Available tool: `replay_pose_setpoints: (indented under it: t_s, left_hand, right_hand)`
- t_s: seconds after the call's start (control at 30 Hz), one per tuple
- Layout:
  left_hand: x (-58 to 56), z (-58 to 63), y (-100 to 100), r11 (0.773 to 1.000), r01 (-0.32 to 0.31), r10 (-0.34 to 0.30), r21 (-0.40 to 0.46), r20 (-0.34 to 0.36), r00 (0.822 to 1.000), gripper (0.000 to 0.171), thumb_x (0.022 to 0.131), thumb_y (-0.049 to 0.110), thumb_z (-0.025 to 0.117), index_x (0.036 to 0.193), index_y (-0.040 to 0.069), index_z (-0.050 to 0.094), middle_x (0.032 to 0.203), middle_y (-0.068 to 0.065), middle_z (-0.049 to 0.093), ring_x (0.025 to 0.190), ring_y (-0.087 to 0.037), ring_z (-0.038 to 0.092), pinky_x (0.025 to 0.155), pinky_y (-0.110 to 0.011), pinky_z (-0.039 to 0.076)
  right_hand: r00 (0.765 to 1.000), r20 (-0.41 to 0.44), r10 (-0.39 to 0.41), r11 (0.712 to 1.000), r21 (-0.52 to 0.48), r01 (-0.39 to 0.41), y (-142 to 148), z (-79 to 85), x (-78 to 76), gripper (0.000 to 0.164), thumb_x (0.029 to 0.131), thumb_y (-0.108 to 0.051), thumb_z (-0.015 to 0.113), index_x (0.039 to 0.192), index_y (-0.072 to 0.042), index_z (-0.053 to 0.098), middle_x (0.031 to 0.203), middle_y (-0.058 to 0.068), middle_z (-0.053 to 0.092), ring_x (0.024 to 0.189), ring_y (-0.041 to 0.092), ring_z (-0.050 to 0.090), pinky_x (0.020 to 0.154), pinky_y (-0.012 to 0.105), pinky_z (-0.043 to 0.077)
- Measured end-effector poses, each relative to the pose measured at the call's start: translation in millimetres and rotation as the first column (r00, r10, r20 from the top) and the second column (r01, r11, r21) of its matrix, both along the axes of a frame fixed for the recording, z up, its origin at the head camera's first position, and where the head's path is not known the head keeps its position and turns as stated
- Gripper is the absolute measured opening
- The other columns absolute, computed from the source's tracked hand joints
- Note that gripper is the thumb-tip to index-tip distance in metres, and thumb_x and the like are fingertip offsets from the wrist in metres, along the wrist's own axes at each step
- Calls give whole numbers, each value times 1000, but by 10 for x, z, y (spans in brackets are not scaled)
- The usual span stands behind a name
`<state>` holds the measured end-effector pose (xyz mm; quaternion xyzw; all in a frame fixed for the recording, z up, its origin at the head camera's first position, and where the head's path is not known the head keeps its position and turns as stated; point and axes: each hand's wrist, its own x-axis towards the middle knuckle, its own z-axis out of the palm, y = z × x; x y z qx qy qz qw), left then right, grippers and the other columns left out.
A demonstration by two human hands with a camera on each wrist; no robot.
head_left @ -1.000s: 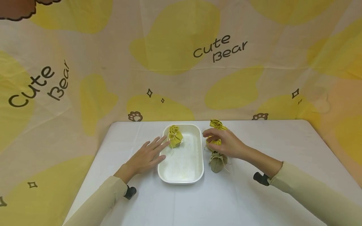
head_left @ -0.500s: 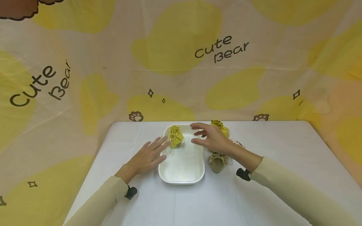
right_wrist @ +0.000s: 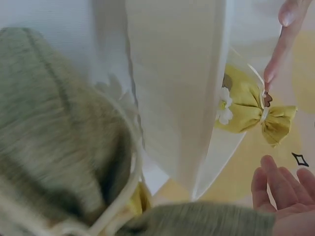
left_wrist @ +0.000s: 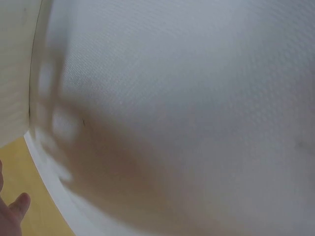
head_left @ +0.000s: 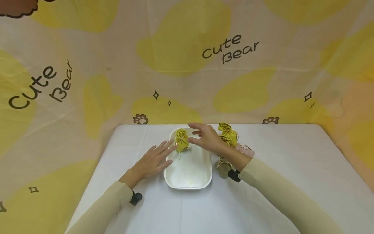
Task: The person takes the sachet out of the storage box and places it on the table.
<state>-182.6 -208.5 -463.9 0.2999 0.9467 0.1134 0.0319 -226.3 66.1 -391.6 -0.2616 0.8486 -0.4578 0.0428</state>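
A yellow drawstring pouch (head_left: 182, 141) stands in the white tray (head_left: 188, 188), near its back left corner; a white flower shows on it in the right wrist view. My right hand (head_left: 205, 137) is over the tray, fingers and thumb parted, nothing between them. Its thumb tip is close beside the pouch; in the right wrist view a gap shows between the fingers (right_wrist: 274, 183) and the pouch. Flat at the tray's left rim lies my left hand (head_left: 150, 162), fingers straight, fingertips close to the pouch.
To the right of the tray are more pouches: yellow ones (head_left: 229, 135), a pink one (head_left: 246, 150) and an olive-green one (head_left: 224, 169), partly hidden by my right forearm. The green pouch (right_wrist: 59, 118) fills the right wrist view's left side. A printed cloth (head_left: 181, 65) hangs behind the table.
My right hand has moved left from the pouches beside the tray to the yellow pouch inside it, its fingers spreading. The pink pouch has come into sight. My left hand has stayed put.
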Motion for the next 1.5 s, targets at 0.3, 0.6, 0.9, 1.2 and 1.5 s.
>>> replay_pose_setpoints:
  t_s: [0.3, 0.6, 0.9, 1.2, 1.5]
  left_hand:
    - [-6, -15, 2, 1000, -3, 3, 4, -23, 1000, 61, 104, 47, 43, 160, 31, 23, 166, 4, 14, 152, -27, 17, 115, -63, 22]
    - [-13, -32, -7, 1000, 10, -10, -5, -27, 1000, 62, 104, 54, 35, 160, 29, 23, 167, 3, 13, 152, -28, 17, 115, -62, 23]
    - [-21, -35, -19, 1000, 13, -13, 10, -19, 1000, 61, 104, 55, 33, 160, 31, 22, 166, 6, 12, 152, -25, 16, 115, -61, 22]
    - [-34, -37, -5, 1000, 11, -11, 18, -10, 1000, 61, 104, 53, 34, 160, 31, 22, 166, 6, 12, 152, -25, 15, 115, -61, 22]
    - [-25, -21, 4, 1000, 10, -10, 19, -9, 1000, 60, 105, 50, 38, 160, 29, 24, 166, 5, 14, 152, -26, 16, 116, -60, 22]
  right_hand:
    - [999, -12, -40, 996, 82, 41, -162, -77, -46, 61, 88, -19, 78, 143, -6, 53, 146, 13, 52, 117, 35, 63, 93, 43, 54]
    - [1000, 9, -24, 993, 118, 22, -272, -96, -87, 59, 89, -20, 77, 141, -6, 54, 145, 14, 53, 117, 38, 63, 94, 43, 53]
    - [1000, -6, -16, 985, 172, 17, -373, -158, -140, 53, 88, -20, 78, 136, -7, 59, 138, 9, 60, 116, 32, 64, 98, 42, 51]
    - [1000, -13, -6, 991, 135, 7, -431, -139, -144, 48, 88, -11, 77, 132, -1, 61, 133, 13, 62, 123, 31, 59, 104, 44, 46]
    - [999, -33, -19, 995, 99, 22, -463, -167, -155, 36, 86, -5, 77, 120, -1, 67, 122, 12, 68, 113, 28, 63, 99, 41, 50]
